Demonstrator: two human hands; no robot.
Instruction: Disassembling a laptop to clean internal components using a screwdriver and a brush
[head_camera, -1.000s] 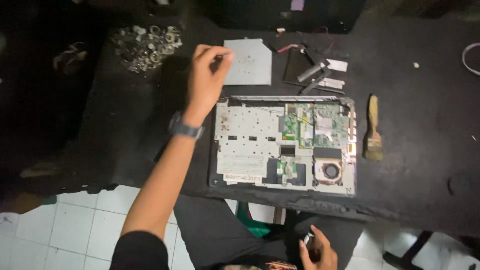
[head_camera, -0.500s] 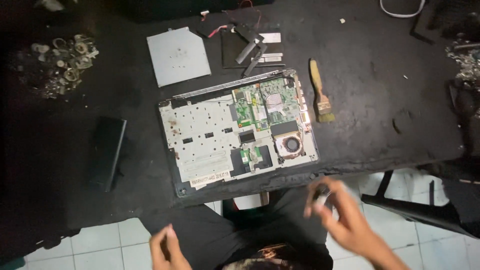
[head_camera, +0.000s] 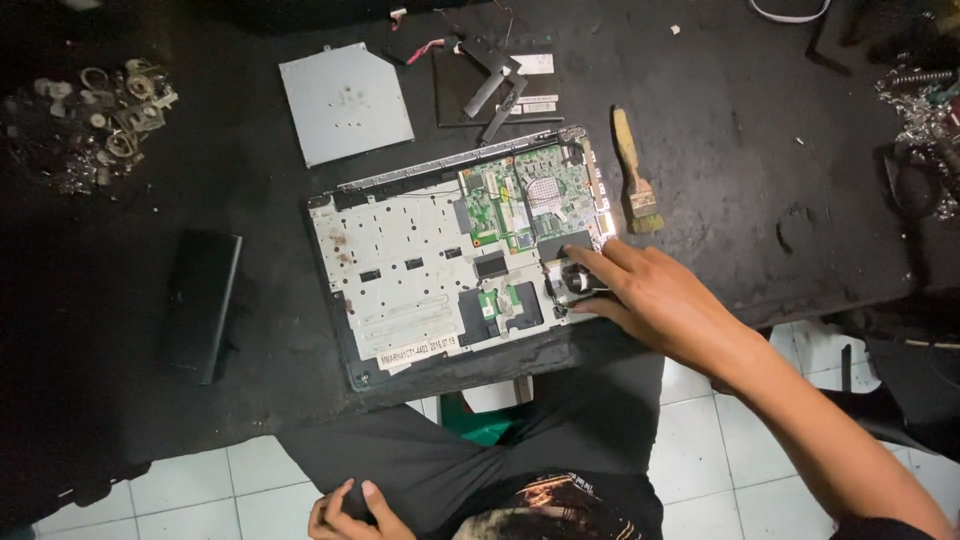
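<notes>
An opened laptop base (head_camera: 400, 270) lies on the black table with its grey metal frame, green circuit board (head_camera: 520, 195) and round cooling fan (head_camera: 575, 278) exposed. My right hand (head_camera: 650, 295) reaches in from the lower right. Its fingers are stretched out, the tips resting on the fan at the laptop's near right corner, and I see nothing held in them. My left hand (head_camera: 345, 510) rests low on my lap at the bottom of the view, fingers apart and holding nothing.
A grey optical drive (head_camera: 345, 100) lies behind the laptop, with a black panel and hinge parts (head_camera: 495, 80) beside it. A wooden-handled brush (head_camera: 635, 170) sits right of the laptop and a black battery (head_camera: 200, 300) left of it. Piles of small metal parts (head_camera: 100, 110) lie far left and far right.
My right hand has come up from my lap onto the laptop's fan. My left hand, on the optical drive a second ago, has dropped to my lap. The view shifted.
</notes>
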